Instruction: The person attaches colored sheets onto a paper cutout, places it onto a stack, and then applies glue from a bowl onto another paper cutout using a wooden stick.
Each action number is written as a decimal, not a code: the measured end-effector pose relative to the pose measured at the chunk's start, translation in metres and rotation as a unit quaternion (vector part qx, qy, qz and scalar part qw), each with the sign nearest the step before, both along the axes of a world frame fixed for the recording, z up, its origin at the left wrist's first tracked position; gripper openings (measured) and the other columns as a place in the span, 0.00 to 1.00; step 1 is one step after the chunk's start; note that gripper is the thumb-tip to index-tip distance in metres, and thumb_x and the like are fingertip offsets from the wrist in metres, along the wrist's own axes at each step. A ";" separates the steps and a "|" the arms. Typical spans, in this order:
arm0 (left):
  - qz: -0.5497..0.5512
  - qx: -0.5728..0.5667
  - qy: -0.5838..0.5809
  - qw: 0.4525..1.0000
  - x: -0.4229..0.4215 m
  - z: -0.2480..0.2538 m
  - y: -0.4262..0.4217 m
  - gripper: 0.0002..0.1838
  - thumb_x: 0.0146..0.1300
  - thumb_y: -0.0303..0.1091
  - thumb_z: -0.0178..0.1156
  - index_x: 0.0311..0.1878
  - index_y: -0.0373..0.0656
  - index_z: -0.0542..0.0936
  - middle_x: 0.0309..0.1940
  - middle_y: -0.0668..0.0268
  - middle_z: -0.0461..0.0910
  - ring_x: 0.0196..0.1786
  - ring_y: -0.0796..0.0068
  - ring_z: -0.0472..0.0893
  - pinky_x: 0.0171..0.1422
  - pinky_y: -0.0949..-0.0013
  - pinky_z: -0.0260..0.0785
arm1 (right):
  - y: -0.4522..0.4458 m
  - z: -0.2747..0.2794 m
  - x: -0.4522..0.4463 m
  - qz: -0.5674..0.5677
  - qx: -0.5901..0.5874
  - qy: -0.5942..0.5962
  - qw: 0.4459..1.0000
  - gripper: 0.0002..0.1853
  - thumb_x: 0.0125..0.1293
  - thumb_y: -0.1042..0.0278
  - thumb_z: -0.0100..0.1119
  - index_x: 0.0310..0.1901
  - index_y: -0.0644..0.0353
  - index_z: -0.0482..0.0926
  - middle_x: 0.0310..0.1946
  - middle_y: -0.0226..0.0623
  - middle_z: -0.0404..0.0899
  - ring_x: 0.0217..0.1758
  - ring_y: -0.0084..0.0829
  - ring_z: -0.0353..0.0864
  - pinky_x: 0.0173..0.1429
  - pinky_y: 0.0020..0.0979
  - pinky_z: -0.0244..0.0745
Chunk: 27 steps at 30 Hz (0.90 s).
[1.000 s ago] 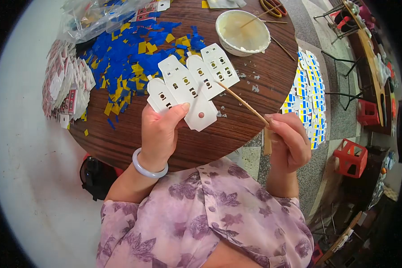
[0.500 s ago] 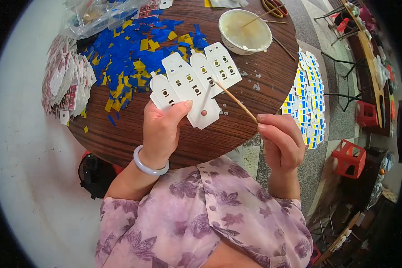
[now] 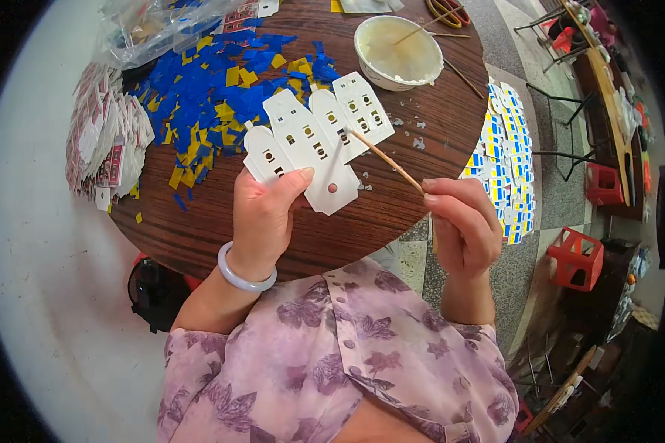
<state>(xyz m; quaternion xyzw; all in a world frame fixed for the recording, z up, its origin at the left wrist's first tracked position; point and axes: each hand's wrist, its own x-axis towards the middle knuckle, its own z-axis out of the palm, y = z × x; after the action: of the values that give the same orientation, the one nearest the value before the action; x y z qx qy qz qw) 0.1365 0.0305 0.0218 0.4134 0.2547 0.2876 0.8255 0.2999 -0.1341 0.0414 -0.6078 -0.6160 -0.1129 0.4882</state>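
My left hand (image 3: 267,214) grips the lower left edge of a white die-cut cardboard sheet (image 3: 295,136), thumb on top. Small window-like holes and one round hole pierce the sheet, which is held flat above the table. Between the thumb and fingers of my right hand (image 3: 462,221) is a thin wooden stick (image 3: 388,159). Its far tip meets the sheet near a cut-out in the middle-right panel. Blue and yellow pieces (image 3: 199,96) lie scattered just beyond the sheet. A white tub (image 3: 399,55) of pale paste, with another stick in it, stands past the sheet's right end.
A stack of printed cards (image 3: 107,136) sits at the table's left edge, below a clear plastic bag (image 3: 151,33). Scissors (image 3: 448,11) lie at the back right. Blue, yellow and white pieces (image 3: 506,162) cover a surface right of the table. Red stools (image 3: 576,258) stand on the floor.
The whole view has shifted slightly. The stick's tip has stayed near the same cut-out on the sheet, and both hands keep their grips.
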 end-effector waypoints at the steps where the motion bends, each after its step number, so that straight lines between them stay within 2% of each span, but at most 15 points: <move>1: -0.001 0.002 -0.002 1.000 0.000 -0.001 0.001 0.17 0.61 0.21 0.53 0.54 0.31 0.72 0.45 0.55 0.80 0.40 0.65 0.84 0.40 0.65 0.82 | -0.002 0.000 0.000 -0.001 0.000 0.001 1.000 0.09 0.54 0.80 0.64 0.38 0.65 0.80 0.36 0.43 0.82 0.31 0.33 0.79 0.32 0.28 0.71; 8: -0.001 -0.005 -0.009 1.000 0.001 -0.004 0.001 0.17 0.61 0.20 0.53 0.54 0.31 0.72 0.45 0.54 0.80 0.40 0.65 0.84 0.40 0.64 0.82 | -0.013 -0.005 -0.002 -0.012 0.015 0.031 0.999 0.07 0.56 0.79 0.63 0.37 0.65 0.80 0.36 0.44 0.82 0.29 0.34 0.77 0.31 0.27 0.70; 11: -0.008 0.006 0.009 1.000 0.001 0.000 0.000 0.20 0.59 0.23 0.54 0.56 0.31 0.70 0.45 0.54 0.81 0.39 0.67 0.85 0.38 0.68 0.81 | -0.010 -0.004 -0.003 -0.013 0.032 0.038 0.999 0.06 0.57 0.79 0.63 0.37 0.66 0.80 0.36 0.45 0.81 0.29 0.34 0.77 0.31 0.27 0.70; 14: -0.017 -0.002 -0.006 1.000 -0.002 -0.002 0.002 0.17 0.61 0.20 0.53 0.55 0.32 0.72 0.45 0.55 0.80 0.41 0.65 0.84 0.42 0.63 0.82 | -0.005 -0.005 -0.006 -0.019 0.033 0.043 0.998 0.07 0.57 0.79 0.63 0.38 0.66 0.80 0.36 0.46 0.81 0.29 0.33 0.77 0.31 0.28 0.70; 20: -0.012 0.005 -0.004 1.000 -0.001 -0.006 0.001 0.17 0.61 0.21 0.54 0.54 0.32 0.72 0.45 0.58 0.80 0.43 0.68 0.83 0.43 0.67 0.81 | 0.005 -0.003 -0.010 0.015 0.014 0.029 0.999 0.07 0.56 0.80 0.63 0.38 0.66 0.80 0.35 0.46 0.81 0.31 0.34 0.79 0.31 0.27 0.70; 27: -0.023 0.009 0.008 1.000 -0.004 -0.008 0.003 0.16 0.61 0.21 0.54 0.53 0.33 0.73 0.45 0.59 0.81 0.43 0.70 0.83 0.44 0.69 0.80 | 0.002 -0.006 -0.011 -0.036 0.014 0.067 0.997 0.08 0.54 0.82 0.63 0.38 0.67 0.79 0.35 0.46 0.81 0.32 0.35 0.79 0.34 0.28 0.70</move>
<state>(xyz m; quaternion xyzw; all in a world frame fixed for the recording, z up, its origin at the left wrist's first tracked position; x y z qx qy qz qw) 0.1327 0.0331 0.0138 0.4288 0.2496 0.2675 0.8260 0.2888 -0.1320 0.0355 -0.6292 -0.5576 -0.0979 0.5325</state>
